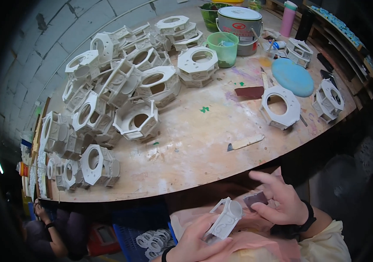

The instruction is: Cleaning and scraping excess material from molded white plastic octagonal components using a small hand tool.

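Low over my lap, in front of the table edge, my left hand (194, 241) grips a white moulded frame piece (226, 222) with a round opening and scroll relief on its side. Its fingers wrap round the lower end. Just to the right, my right hand (286, 204) pinches a small dark brown piece of sandpaper (255, 199) between thumb and fingers, the index finger stretched out. The sandpaper is close to the frame piece; a small gap seems to separate them. A pinkish cloth (260, 244) covers my lap beneath both hands.
White octagonal frames (156, 83) are heaped at the table's left. At the right lie another frame (280, 107), a reddish-brown sheet (249, 92), a knife (246, 143) and a blue disc (292, 77). A green cup (222, 50) and paint bucket (239, 28) stand behind. Another person (55, 236) sits lower left.
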Available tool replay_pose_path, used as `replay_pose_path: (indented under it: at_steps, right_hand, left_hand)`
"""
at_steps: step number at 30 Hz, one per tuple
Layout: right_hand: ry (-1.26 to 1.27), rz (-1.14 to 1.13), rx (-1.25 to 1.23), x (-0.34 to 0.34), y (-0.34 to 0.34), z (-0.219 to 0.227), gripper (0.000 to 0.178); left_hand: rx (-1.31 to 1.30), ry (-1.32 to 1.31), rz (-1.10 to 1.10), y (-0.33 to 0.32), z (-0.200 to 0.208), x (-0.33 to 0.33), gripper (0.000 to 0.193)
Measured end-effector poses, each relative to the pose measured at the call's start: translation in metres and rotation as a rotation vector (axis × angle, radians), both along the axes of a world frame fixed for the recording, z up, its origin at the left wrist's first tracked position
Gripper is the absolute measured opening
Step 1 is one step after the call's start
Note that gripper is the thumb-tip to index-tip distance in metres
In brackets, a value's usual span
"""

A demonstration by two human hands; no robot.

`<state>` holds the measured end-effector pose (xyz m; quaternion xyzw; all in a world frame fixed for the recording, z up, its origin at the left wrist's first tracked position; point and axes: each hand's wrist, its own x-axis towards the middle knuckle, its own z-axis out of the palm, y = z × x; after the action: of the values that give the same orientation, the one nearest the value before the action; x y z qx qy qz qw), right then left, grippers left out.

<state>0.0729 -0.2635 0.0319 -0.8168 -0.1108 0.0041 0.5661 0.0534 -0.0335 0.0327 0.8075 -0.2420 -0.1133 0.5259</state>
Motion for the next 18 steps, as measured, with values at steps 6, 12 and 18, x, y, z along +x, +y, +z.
replay_pose_path:
  at_steps: [6, 12, 18]
  right_hand:
    - [-0.041, 0.233, -0.038, 0.008, 0.013, 0.003, 0.018]
    - [-0.038, 0.286, -0.194, 0.004, 0.015, -0.002, 0.018]
    - [-0.156, 0.247, -0.306, 0.000, 0.024, -0.014, 0.019]
  left_hand:
    - [0.038, 0.014, -0.038, -0.007, 0.006, 0.002, 0.047]
    - [0.041, -0.005, -0.028, -0.008, 0.001, -0.003, 0.049]
    - [0.062, -0.089, -0.008, -0.015, -0.004, -0.001, 0.050]
